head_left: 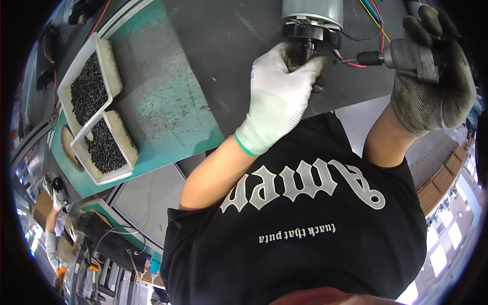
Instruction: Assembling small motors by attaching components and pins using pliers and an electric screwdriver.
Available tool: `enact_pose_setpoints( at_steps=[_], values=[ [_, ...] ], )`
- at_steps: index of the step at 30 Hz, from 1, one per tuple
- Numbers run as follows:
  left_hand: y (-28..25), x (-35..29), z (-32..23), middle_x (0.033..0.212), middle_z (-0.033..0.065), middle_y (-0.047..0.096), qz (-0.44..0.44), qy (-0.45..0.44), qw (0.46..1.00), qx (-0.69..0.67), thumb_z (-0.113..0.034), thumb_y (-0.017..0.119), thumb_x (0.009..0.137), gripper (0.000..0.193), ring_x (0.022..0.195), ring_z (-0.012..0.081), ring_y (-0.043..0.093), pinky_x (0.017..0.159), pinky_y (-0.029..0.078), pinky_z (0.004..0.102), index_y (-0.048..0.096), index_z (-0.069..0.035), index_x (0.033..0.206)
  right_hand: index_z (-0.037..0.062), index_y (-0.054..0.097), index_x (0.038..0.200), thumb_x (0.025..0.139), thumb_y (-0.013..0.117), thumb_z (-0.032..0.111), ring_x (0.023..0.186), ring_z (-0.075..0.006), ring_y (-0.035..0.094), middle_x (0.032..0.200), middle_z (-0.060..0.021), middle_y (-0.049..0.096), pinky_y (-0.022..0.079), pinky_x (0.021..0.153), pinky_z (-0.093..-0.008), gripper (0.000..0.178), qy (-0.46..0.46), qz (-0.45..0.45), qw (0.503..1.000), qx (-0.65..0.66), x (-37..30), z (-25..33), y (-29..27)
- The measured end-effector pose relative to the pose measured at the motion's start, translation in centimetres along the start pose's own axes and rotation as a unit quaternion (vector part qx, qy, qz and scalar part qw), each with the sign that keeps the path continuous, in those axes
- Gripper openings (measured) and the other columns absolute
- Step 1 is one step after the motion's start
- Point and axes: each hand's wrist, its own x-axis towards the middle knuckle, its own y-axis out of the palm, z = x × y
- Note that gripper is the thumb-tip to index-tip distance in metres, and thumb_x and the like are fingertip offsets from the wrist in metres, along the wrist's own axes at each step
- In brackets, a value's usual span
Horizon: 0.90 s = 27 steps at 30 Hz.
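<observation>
Left hand (282, 94) curls at a threaded shaft (310, 50), grip unclear; right hand (432, 101), half-closed, holds a screwdriver (414, 60); pale shirt lettering (301, 186) below.

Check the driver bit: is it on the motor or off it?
Off: the bit of the driver in the right hand ends visibly apart from the motor.

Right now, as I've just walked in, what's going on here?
A person in gloves is working on what looks like a motor. The left hand is curled at the dark threaded shaft under it; whether its grip is closed on the shaft is hard to tell. The right hand holds a driver, its tip pointing toward the left hand. Off to the left are white trays of small black parts.
</observation>
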Motion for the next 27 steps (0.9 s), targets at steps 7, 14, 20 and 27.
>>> enact_pose_setpoints(
  at_steps=[7,14,20,27],
  values=[
    [0.0,0.5,1.1,0.089,0.0111,0.065,0.034,0.042,0.981,-0.189,-0.007,0.059,0.09,0.025,0.07,0.0156,0.065,0.071,0.058,0.0294,0.052,0.011,0.106,-0.0008,0.043,0.122,0.079,0.059,0.003,0.1,-0.0253,0.051,0.112,-0.0186,0.051,0.051,0.08,-0.0342,0.046,-0.022,-0.006,0.996,-0.089,-1.0,-0.3,0.7],
    [0.4,0.2,0.2,0.086,0.0113,0.066,0.005,0.015,0.997,-0.079,-0.009,0.061,0.09,0.019,0.068,0.0145,0.065,0.063,0.055,0.0247,0.059,0.007,0.1,-0.0012,0.043,0.123,0.08,0.058,0.004,0.101,-0.026,0.052,0.113,-0.0194,0.052,0.051,0.081,-0.0348,0.046,-0.06,0.023,0.987,-0.145,-1.4,0.2,3.8],
    [0.7,0.2,0.4,0.079,0.0097,0.067,-0.013,0.037,0.999,0.026,-0.01,0.064,0.089,0.019,0.065,0.0126,0.065,0.059,0.054,0.0232,0.062,0.007,0.096,-0.0014,0.043,0.124,0.081,0.058,0.004,0.102,-0.0264,0.052,0.114,-0.0201,0.052,0.052,0.082,-0.0351,0.046,-0.09,0.062,0.976,-0.187,-1.1,0.8,4.5],
    [0.1,0.2,1.0,0.077,0.0086,0.068,-0.03,0.086,0.99,0.107,-0.01,0.064,0.089,0.017,0.066,0.0091,0.064,0.06,0.052,0.0211,0.064,0.006,0.095,-0.0013,0.038,0.132,0.093,0.044,0.014,0.104,-0.0366,0.058,0.118,-0.0269,0.05,0.056,0.083,-0.0515,0.043,0.194,0.231,0.876,0.376,0.1,1.4,2.7]
  ],
)
